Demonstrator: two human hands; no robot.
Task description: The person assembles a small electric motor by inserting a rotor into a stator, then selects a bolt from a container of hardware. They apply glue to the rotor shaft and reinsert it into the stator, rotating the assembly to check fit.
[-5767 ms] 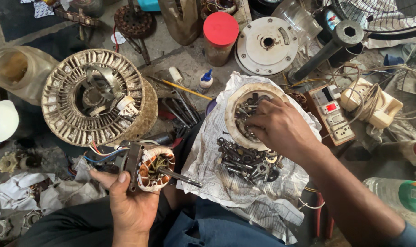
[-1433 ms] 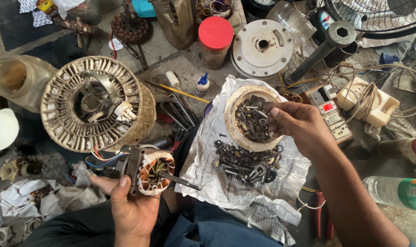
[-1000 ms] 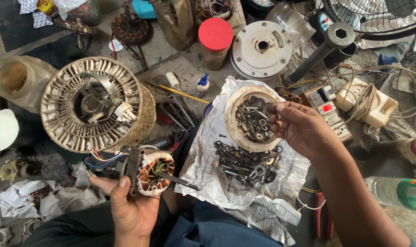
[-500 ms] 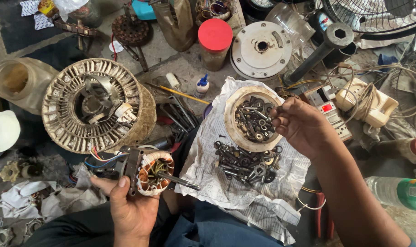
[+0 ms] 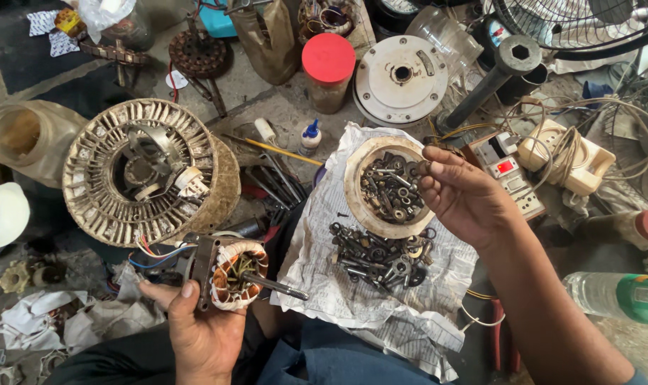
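My left hand (image 5: 203, 328) grips a small fan motor (image 5: 231, 274) with copper windings, a steel shaft sticking out to the right and coloured wires trailing left. My right hand (image 5: 466, 199) hovers palm up at the right rim of a round bowl (image 5: 356, 207) filled with nuts, bolts and washers. Its thumb and forefinger pinch a small dark piece of hardware (image 5: 425, 168). More loose hardware (image 5: 377, 253) lies in a heap on crumpled newspaper (image 5: 338, 299) just below the bowl.
A big round fan housing (image 5: 135, 175) stands at left. A red-lidded jar (image 5: 329, 60), a white round motor cover (image 5: 402, 71), a small glue bottle (image 5: 309, 137), screwdrivers (image 5: 270, 178), a switch board (image 5: 505, 171), a coiled cord (image 5: 566, 153) and a plastic bottle (image 5: 616, 296) crowd around.
My right hand has lifted out of the bowl, turned palm up and drawn slightly right with a small piece pinched in its fingers. The left hand and motor have stayed still.
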